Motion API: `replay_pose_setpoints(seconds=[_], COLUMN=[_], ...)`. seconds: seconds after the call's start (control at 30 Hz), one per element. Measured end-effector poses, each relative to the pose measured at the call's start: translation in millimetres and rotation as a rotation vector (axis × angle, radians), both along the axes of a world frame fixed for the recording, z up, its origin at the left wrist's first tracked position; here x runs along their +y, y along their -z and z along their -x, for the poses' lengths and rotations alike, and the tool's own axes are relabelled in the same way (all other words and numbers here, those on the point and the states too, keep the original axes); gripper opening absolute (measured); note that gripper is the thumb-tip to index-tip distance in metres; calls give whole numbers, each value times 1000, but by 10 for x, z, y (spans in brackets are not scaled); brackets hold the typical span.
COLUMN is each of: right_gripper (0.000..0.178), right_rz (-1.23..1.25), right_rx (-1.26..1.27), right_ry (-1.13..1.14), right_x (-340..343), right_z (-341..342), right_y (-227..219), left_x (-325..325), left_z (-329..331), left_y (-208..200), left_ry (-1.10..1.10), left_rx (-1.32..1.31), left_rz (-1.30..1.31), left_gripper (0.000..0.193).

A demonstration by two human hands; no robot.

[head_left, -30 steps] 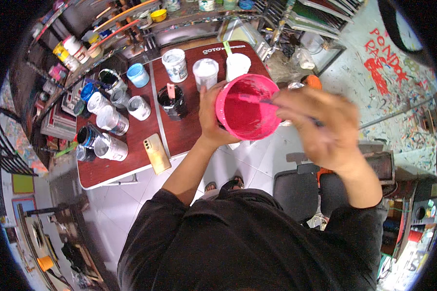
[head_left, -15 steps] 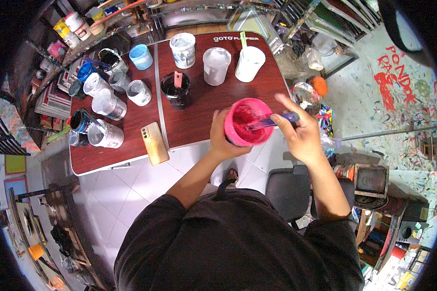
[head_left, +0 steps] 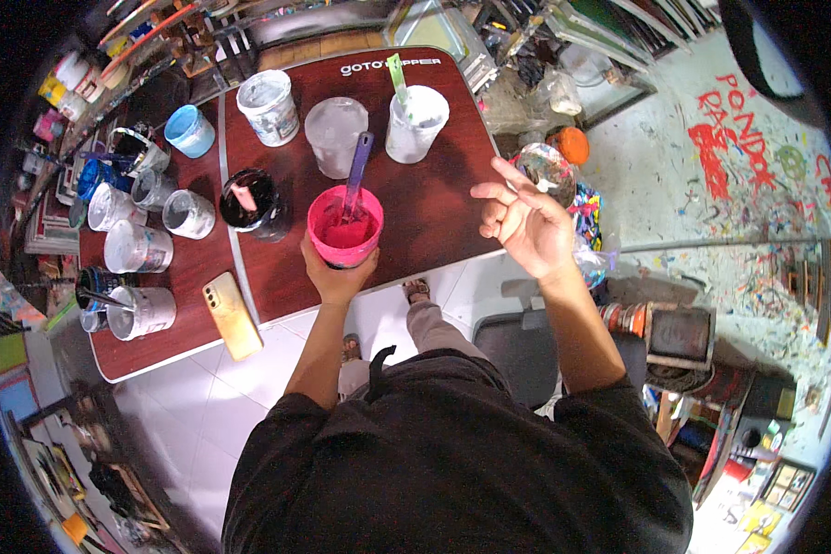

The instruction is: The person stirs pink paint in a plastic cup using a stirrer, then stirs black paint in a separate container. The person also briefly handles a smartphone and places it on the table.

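Note:
My left hand [head_left: 337, 280] is wrapped round a pink tub [head_left: 344, 256] at the table's near edge. Thick pink paint [head_left: 351, 234] coats its inside. A purple-handled tool [head_left: 358, 171] stands in the tub, its lower end in the paint and its handle leaning on the far rim. To the right of the tub, my right hand [head_left: 526, 228] is raised with the palm turned up and the fingers apart, some of them partly bent. Nothing is in it. Left of the pink tub stands a black-stained tub [head_left: 266, 222] with a pink tool in it.
On the dark red table [head_left: 434, 217] are a whitish tub [head_left: 337, 138], a white tub [head_left: 415, 134] with a green tool and a blue tub [head_left: 191, 131]. Several paint-smeared tubs crowd the left side. A gold phone [head_left: 232, 319] lies at the near edge. A chair [head_left: 512, 355] stands close by.
My right hand has let go of the purple-handled tool and drawn away from the tub. The tool now leans upright in it. My view has shifted to the right.

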State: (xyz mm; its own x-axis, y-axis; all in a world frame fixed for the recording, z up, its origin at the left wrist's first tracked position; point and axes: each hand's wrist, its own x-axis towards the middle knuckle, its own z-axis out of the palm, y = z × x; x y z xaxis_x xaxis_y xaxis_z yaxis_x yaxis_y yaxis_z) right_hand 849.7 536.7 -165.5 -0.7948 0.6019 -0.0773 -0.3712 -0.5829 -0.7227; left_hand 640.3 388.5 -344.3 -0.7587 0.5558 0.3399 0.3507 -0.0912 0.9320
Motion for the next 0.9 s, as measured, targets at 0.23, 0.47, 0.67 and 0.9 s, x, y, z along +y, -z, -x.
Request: replay_pose_setpoints(seconds=[0.23, 0.47, 0.67, 0.9], right_gripper=[50, 43, 38, 35], right_rz=[-97, -507, -639, -656], right_rx=[-249, -558, -594, -577], right_ry=[27, -156, -329, -573], right_x=[759, 984, 951, 612], right_z=[-224, -192, -56, 61], right_y=[456, 920, 1118, 1432], left_x=[512, 473, -210, -1159], left_z=[-173, -373, -718, -1139], left_y=[417, 349, 97, 313], left_ry=[-187, -330, -477, -770], left_rx=[-22, -18, -63, 8], left_rz=[-23, 222, 558, 592], left_gripper=[93, 121, 113, 100])
